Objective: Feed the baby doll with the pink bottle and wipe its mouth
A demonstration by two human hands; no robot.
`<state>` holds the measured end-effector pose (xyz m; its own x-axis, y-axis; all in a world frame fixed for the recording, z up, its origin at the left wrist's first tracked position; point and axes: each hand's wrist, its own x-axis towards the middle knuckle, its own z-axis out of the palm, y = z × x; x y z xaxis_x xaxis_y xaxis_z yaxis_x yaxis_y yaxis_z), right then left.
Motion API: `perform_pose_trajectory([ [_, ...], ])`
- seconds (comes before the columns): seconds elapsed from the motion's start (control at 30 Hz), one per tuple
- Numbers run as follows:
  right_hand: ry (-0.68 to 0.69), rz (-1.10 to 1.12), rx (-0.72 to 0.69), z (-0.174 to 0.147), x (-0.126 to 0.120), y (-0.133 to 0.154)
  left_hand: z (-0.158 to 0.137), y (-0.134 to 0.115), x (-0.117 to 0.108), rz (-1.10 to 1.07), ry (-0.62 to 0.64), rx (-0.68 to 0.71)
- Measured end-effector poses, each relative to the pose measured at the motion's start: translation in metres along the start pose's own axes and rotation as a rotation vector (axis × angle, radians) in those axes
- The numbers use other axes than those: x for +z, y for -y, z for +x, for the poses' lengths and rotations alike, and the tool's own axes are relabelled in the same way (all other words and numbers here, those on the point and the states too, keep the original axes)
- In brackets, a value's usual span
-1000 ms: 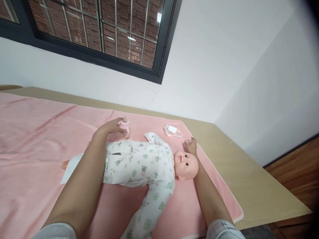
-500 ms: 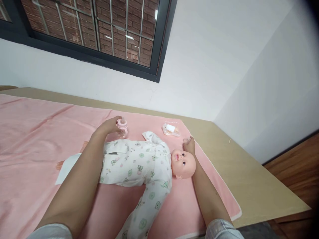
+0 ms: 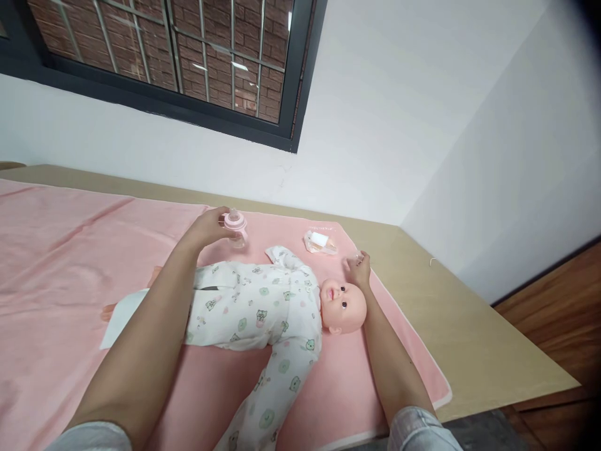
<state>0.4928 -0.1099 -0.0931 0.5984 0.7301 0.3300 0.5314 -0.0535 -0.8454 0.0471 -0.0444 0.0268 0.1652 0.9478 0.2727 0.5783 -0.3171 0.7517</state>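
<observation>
A clear baby bottle [image 3: 240,240] with a pink collar and a see-through nipple is in my left hand [image 3: 211,227], beyond the doll's waist. My fingers are closed around the bottle's side. Past the doll's head, my right hand [image 3: 360,273] is closed on a small clear plastic cap [image 3: 355,256], partly hidden by the fingers. Between my arms a baby doll [image 3: 263,307] lies on its back in a white printed outfit, its bald head to the right. My left forearm crosses above its legs, and my right forearm passes beside its head.
A pink blanket [image 3: 70,263] with several creases covers much of the wooden table [image 3: 436,313]. A small clear plastic packet [image 3: 320,242] with a white label lies between my hands. Behind stand a white wall [image 3: 366,125] and a barred window [image 3: 188,56].
My left hand has lifted the baby bottle slightly up and to the right. My right hand still holds the clear cap, with its fingers turned a little. The view has shifted slightly.
</observation>
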Motion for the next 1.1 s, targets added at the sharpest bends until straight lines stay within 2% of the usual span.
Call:
perform_pose_trajectory([
  [0.1,-0.027,0.223,0.064,0.004,-0.015,0.03,-0.011,-0.029,0.007,-0.182,-0.028,0.073],
  [0.17,-0.029,0.271,0.026,0.003,-0.027,0.056,-0.018,-0.049,0.015,-0.255,-0.039,0.096],
  [0.27,0.078,0.394,-0.136,-0.01,-0.045,0.101,-0.031,-0.078,0.027,-0.363,-0.01,0.129],
  [0.37,0.212,0.525,-0.296,-0.041,-0.059,0.146,-0.048,-0.1,0.038,-0.437,0.085,0.215],
  [0.5,0.372,0.572,-0.446,-0.084,-0.069,0.187,-0.072,-0.122,0.051,-0.396,0.171,0.347],
  [0.63,0.433,0.596,-0.494,-0.103,-0.069,0.199,-0.088,-0.133,0.058,-0.277,0.232,0.443],
  [0.93,0.609,0.635,-0.459,-0.112,-0.051,0.2,-0.089,-0.133,0.057,-0.2,0.198,0.438],
  [1.1,0.639,0.658,-0.391,-0.119,-0.049,0.202,-0.092,-0.138,0.059,-0.202,0.169,0.425],
])
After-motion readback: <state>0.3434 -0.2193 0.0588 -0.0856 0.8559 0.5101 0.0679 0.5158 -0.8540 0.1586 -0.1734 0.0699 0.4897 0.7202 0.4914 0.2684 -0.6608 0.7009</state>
